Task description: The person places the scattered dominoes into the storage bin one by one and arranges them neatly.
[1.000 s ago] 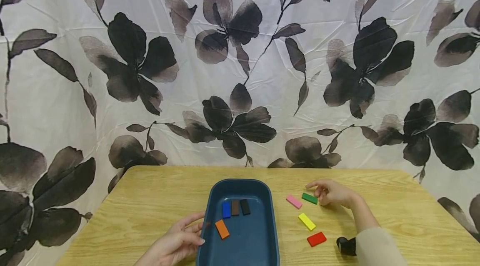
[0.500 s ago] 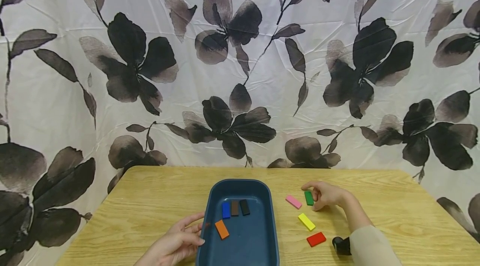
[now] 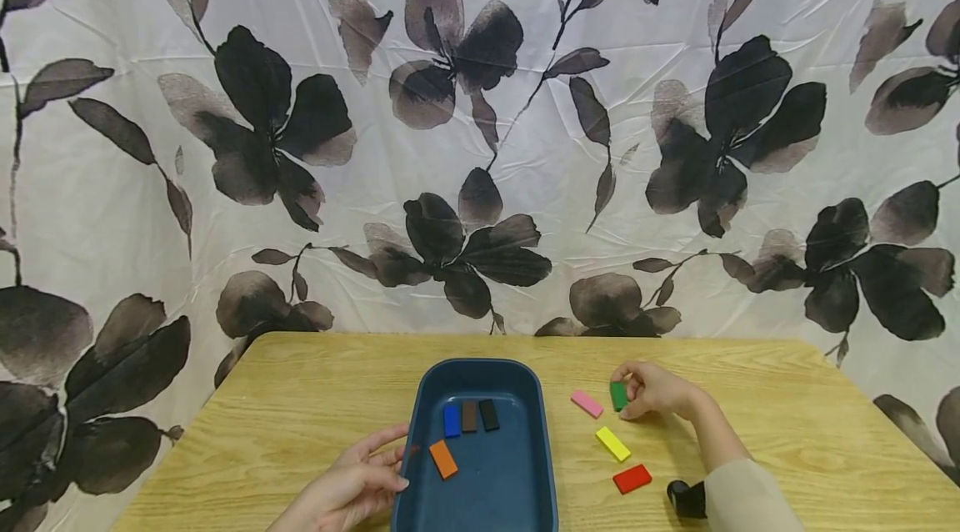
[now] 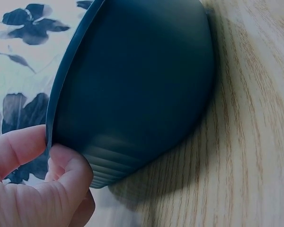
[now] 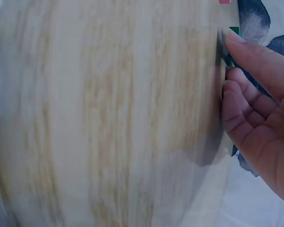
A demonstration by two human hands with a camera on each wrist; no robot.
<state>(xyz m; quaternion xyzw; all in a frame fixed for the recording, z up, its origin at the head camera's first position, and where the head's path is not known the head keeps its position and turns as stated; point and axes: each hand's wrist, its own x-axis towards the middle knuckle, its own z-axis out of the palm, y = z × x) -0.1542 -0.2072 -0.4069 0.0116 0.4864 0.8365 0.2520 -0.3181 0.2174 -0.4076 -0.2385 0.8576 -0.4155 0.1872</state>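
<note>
At the left side of a dark blue plastic tray (image 3: 495, 486), my left hand (image 3: 354, 484) pinches the rim between thumb and fingers; the left wrist view shows this grip up close. To the tray's right, my right hand (image 3: 662, 393) pinches a green block (image 3: 618, 396) by its two ends, thumb at the near end and a finger at the far one. Only a corner of that green block shows past the thumb in the right wrist view. Beside it lies a pink block (image 3: 587, 404). Nearer are a yellow block (image 3: 613, 444) and a red block (image 3: 632, 479).
In the tray, blue (image 3: 452, 420), brown (image 3: 469, 416) and black (image 3: 489, 414) blocks stand side by side, with an orange block (image 3: 443, 459) lying askew before them. A floral cloth (image 3: 465, 140) hangs behind the wooden table (image 3: 322, 382). A black device (image 3: 686, 499) sits at the right wrist.
My right hand has shifted left over the green block, turned it from lying crosswise to pointing toward me, and closed thumb and finger on its ends. The left hand and tray stay put.
</note>
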